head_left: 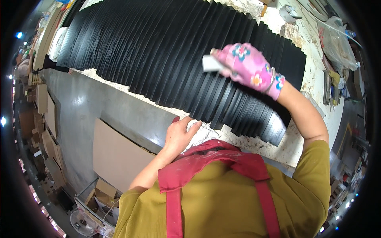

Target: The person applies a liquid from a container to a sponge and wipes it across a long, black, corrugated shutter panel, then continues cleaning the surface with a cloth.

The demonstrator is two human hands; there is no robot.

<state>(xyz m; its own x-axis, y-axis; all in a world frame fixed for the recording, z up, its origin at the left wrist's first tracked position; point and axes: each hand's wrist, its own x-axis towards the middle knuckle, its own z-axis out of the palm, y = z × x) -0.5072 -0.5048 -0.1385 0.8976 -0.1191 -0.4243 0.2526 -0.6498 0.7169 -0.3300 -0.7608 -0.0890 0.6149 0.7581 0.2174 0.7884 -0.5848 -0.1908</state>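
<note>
A wide row of long black strips [158, 51] lies side by side across the table, their glossy faces up and their ends uneven. Over the right part of the row is my right hand [250, 67], in a pink flowered glove with a band at the wrist. Its fingers are closed round a white block [211, 63] with a small beige end showing above it; blur hides its exact kind. My bare left hand [178, 137] is at the table's near edge, fingers curled over a crumpled white cloth [201, 134] against my red apron.
The pale, stained worktable [313, 51] carries a roll of tape [287, 14] and a clear plastic bag [337, 43] at far right. On the left, a large cardboard sheet [119, 152] leans near a box-filled cart [99, 198]. Cardboard stacks [49, 119] line the grey floor.
</note>
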